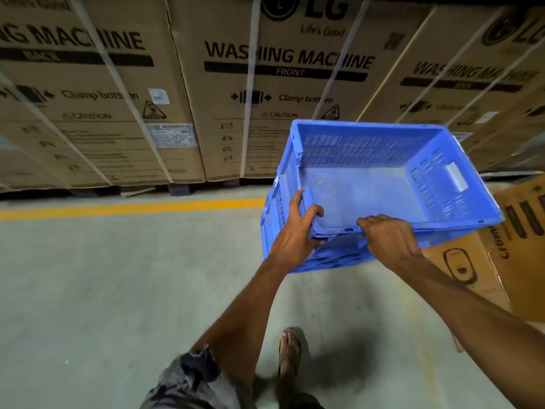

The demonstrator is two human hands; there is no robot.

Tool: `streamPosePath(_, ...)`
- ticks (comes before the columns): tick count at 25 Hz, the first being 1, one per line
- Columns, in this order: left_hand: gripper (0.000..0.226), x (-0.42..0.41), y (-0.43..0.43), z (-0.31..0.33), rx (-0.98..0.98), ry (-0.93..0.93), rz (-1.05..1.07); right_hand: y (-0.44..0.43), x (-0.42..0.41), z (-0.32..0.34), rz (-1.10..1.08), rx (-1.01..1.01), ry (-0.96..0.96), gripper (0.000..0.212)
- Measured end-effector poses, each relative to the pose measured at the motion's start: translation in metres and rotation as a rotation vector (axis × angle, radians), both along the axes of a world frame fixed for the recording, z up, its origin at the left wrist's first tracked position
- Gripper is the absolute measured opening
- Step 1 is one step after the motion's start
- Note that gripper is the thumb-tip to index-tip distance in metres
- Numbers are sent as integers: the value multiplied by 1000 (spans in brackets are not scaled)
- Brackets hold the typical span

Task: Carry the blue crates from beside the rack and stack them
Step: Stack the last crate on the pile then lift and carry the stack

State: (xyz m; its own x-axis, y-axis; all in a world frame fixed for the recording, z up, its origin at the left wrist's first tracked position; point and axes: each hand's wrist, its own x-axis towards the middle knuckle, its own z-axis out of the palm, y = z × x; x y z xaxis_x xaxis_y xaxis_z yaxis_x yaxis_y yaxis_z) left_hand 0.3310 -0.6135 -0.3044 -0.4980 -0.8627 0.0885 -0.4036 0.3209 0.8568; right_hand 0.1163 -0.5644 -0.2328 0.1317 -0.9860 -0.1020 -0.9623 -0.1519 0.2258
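Reaching forward, left hand (295,231) and right hand (389,240) clasp the blue crate (354,149).

An empty blue crate (368,196), open-topped with slotted walls and 1 handle cut-out showing, tilts slightly above the floor (118,276), seemingly nested askew in a 2nd blue crate (333,258) beneath.

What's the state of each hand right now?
Left hand: closed, gripping the near-left corner of the blue crate.
Right hand: closed, gripping the same crate's near rim.
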Motion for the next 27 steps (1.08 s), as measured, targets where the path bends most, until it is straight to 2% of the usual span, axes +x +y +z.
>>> streamPosePath(5,76,14,6,-27,-11,-39,59,5,-2,-32,28,-18,-32,46)
streamPosePath(8,93,13,32,-56,211,117,242,0,-13,-35,-56,43,-134,28)
streamPosePath(9,90,11,41,-74,282,136,370,-6,-14,-36,-84,67,-172,22)
streamPosePath(11,69,4,61,-118,408,66,556,-7,-18,-40,-95,63,-213,16)
streamPosePath(12,57,0,69,-136,462,43,586,-7,-18,-42,-86,44,-215,14)
streamPosePath(14,51,-9,83,-174,472,103,564,-7,-18,-47,-71,44,-217,13)
streamPosePath(17,57,-28,97,-203,432,293,593,-13,-19,-43,-94,90,-216,23)
streamPosePath(22,52,-48,89,-190,284,412,695,-16,-26,-41,-84,116,-204,26)
streamPosePath(24,55,-52,81,-182,293,466,724,-11,-24,-39,-54,102,-171,25)
streamPosePath(27,54,-52,70,-181,375,489,748,-5,-9,-37,-23,121,-215,49)
